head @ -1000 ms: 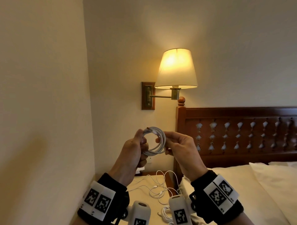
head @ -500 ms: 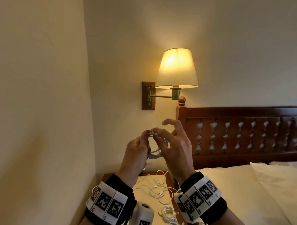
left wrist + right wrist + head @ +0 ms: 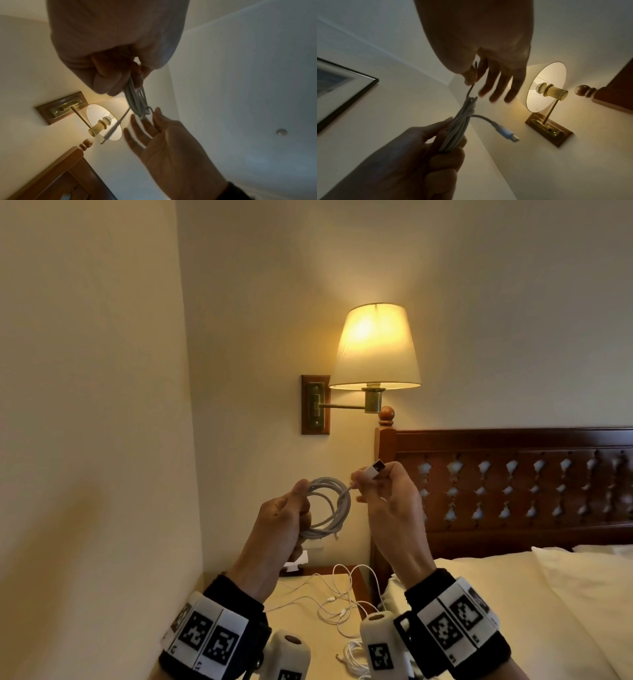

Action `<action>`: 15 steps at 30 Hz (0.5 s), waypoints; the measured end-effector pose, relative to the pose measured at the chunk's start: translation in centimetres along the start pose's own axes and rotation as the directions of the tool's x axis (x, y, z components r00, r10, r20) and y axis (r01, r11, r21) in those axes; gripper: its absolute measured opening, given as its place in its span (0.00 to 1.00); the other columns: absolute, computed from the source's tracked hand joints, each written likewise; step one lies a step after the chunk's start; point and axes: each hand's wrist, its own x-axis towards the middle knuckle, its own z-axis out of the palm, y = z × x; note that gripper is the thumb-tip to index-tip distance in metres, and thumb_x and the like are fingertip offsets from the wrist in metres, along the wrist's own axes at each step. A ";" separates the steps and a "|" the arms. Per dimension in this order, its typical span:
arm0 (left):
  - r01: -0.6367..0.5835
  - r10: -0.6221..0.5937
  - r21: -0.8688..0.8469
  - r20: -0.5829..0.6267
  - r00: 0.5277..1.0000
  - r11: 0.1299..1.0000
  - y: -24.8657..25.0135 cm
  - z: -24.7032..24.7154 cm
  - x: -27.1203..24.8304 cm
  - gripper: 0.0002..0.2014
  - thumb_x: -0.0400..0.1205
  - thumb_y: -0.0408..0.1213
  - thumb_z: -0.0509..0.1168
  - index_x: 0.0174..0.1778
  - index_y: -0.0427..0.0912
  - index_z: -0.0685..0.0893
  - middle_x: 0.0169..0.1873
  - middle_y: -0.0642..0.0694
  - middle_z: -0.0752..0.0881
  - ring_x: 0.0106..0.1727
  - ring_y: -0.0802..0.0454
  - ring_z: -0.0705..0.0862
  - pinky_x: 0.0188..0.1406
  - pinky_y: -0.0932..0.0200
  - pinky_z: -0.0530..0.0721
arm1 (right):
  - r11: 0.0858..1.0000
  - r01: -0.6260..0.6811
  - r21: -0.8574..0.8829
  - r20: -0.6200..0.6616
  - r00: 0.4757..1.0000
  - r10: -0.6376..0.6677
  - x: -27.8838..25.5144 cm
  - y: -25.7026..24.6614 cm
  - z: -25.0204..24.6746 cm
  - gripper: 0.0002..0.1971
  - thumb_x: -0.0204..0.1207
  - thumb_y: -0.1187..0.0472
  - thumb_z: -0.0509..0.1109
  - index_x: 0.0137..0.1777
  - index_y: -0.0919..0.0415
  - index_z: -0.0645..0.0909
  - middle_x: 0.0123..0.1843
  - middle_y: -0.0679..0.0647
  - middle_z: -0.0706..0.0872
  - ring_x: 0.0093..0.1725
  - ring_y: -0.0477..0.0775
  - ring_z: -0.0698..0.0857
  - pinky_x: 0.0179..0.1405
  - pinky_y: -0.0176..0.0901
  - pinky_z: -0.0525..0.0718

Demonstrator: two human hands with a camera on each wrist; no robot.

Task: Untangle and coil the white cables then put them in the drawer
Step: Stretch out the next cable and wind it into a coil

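My left hand grips a coiled white cable held up in front of the wall. My right hand is just right of the coil and pinches that cable's white plug between thumb and forefinger, its other fingers loosely spread. In the left wrist view the coil hangs from my left hand's fingers. In the right wrist view the coil's other connector sticks out free. More tangled white cables lie on the nightstand below. No drawer is in view.
A lit wall lamp hangs above and behind my hands. A dark wooden headboard and a bed with white sheets are on the right. A bare wall closes in the left.
My right hand, which was wrapped over the coil, has come off it to the right with the plug end pinched. The left hand keeps hold of the coil.
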 end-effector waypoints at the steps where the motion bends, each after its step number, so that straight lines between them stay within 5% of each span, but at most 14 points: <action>1: 0.002 -0.002 -0.002 0.004 1.000 1.000 0.1 -0.2 0.0 0.21 0.86 0.55 0.55 0.31 0.46 0.72 0.21 0.53 0.67 0.21 0.58 0.63 0.19 0.64 0.65 | 0.995 -0.071 0.072 0.084 0.994 0.065 0.0 0.0 0.0 0.04 0.83 0.57 0.64 0.54 0.55 0.77 0.53 0.50 0.89 0.54 0.48 0.88 0.56 0.50 0.87; 4: 0.003 -0.004 0.028 0.028 1.000 1.000 0.5 -0.4 -0.2 0.22 0.86 0.55 0.54 0.30 0.46 0.71 0.20 0.54 0.66 0.21 0.58 0.63 0.19 0.63 0.65 | 0.941 -0.267 0.207 0.277 0.939 0.205 -0.1 -0.2 0.1 0.09 0.86 0.55 0.57 0.57 0.60 0.73 0.55 0.56 0.89 0.56 0.50 0.90 0.54 0.45 0.87; 9: 0.008 -0.009 0.061 0.011 1.000 0.998 0.1 -0.3 -0.2 0.21 0.84 0.58 0.57 0.33 0.45 0.76 0.23 0.51 0.68 0.23 0.58 0.64 0.20 0.64 0.65 | 0.949 -0.269 0.166 0.367 0.910 0.193 -0.5 -0.5 -0.1 0.13 0.86 0.52 0.57 0.58 0.60 0.75 0.52 0.57 0.91 0.53 0.53 0.90 0.53 0.45 0.87; 13: -0.026 0.030 0.071 -0.057 0.998 0.997 -0.5 -0.5 0.1 0.22 0.81 0.58 0.60 0.32 0.44 0.80 0.21 0.51 0.71 0.20 0.59 0.65 0.18 0.67 0.65 | 0.962 -0.268 0.056 0.453 0.865 0.215 -0.6 -0.4 -0.6 0.21 0.75 0.48 0.69 0.63 0.58 0.72 0.52 0.58 0.91 0.53 0.55 0.91 0.56 0.50 0.88; 15: -0.052 0.057 0.066 -0.084 0.995 0.996 -0.9 -0.7 0.2 0.22 0.81 0.57 0.61 0.33 0.42 0.82 0.21 0.51 0.72 0.19 0.60 0.65 0.17 0.69 0.65 | 0.959 -0.282 -0.019 0.493 0.832 0.255 -0.4 -0.2 -1.1 0.24 0.72 0.58 0.76 0.65 0.55 0.71 0.54 0.58 0.91 0.54 0.53 0.91 0.56 0.49 0.87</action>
